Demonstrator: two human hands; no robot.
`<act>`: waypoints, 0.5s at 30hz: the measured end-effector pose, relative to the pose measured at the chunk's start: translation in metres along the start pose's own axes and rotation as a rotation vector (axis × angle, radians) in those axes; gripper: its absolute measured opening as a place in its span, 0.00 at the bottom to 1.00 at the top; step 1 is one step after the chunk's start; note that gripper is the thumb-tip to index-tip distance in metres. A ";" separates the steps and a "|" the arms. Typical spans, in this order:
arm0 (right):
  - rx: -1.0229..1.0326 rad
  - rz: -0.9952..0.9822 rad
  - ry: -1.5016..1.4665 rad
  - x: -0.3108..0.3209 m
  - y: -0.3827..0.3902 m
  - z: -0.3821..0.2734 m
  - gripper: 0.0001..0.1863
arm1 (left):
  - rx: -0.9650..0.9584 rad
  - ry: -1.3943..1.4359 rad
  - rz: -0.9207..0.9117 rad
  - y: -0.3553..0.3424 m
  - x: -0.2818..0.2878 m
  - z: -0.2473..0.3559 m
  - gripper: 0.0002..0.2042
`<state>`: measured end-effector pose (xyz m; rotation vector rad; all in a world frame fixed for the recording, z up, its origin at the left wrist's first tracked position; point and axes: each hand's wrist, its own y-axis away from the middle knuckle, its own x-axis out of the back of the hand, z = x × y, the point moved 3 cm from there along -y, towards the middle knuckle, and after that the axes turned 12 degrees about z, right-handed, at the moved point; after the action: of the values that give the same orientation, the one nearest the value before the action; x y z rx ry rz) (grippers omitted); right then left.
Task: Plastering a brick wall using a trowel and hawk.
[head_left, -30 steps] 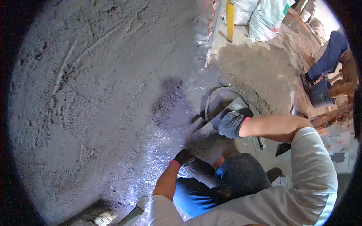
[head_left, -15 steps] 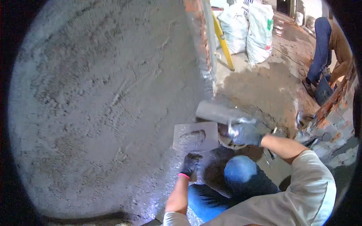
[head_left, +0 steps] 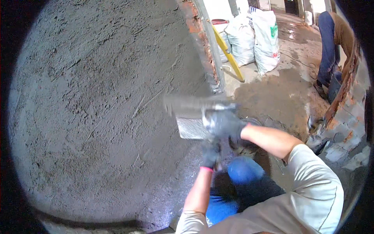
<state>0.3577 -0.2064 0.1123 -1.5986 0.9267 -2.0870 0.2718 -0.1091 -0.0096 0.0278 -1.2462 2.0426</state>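
Grey mortar coats the wall [head_left: 105, 97] filling the left side. My left hand [head_left: 211, 154], in a dark glove, is closed around the handle of a plasterer's hawk [head_left: 190, 128], a flat pale square plate. The part of its plate that shows is smeared and bare of any heap; the rest is hidden behind my right hand. My right hand [head_left: 225, 123], gloved in grey, is wrapped round the grip of a plastering trowel [head_left: 183, 102]. Motion blurs the trowel's long blade, which is above the hawk and in front of the wall; whether it touches the wall I cannot tell.
Exposed brick [head_left: 194, 24] edges the wall's right end. Beyond it lean a yellow level [head_left: 230, 54] and several white sacks [head_left: 266, 43]. At right, another person [head_left: 328, 46] bends near a dark bucket [head_left: 335, 86], behind a broken brick edge [head_left: 343, 107].
The trowel has swung left and up from the right of the hawk to above it, toward the wall. A dark mortar patch on the hawk no longer shows. My left hand shifted slightly right and up.
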 end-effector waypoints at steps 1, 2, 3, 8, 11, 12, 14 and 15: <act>0.036 0.134 0.116 0.015 -0.025 0.001 0.09 | 0.106 0.128 0.032 -0.008 0.000 -0.016 0.07; -0.014 0.206 -0.485 0.034 -0.035 0.028 0.10 | 0.109 0.140 0.026 -0.026 -0.005 -0.004 0.07; -0.073 0.275 -1.096 0.054 -0.041 0.051 0.12 | 0.516 0.360 -0.034 -0.040 -0.006 0.009 0.06; -1.146 0.399 -2.129 0.085 0.010 0.042 0.07 | 1.055 0.677 -0.059 -0.040 0.026 0.011 0.04; -1.376 0.398 -2.331 0.074 0.057 -0.010 0.15 | 1.189 0.651 -0.024 -0.044 0.039 0.009 0.04; -1.391 0.409 -2.326 0.068 0.075 -0.022 0.15 | 1.150 0.619 -0.058 -0.049 0.037 0.009 0.04; -1.173 0.425 -1.625 0.056 0.116 -0.036 0.20 | 1.146 0.578 -0.116 -0.055 0.039 0.015 0.04; -1.014 0.468 -1.422 0.055 0.120 -0.047 0.23 | 1.101 0.542 -0.136 -0.063 0.046 0.020 0.05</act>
<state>0.2839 -0.3143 0.0630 -2.2651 1.4808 0.2031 0.2688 -0.0824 0.0663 0.0653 0.2664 2.1535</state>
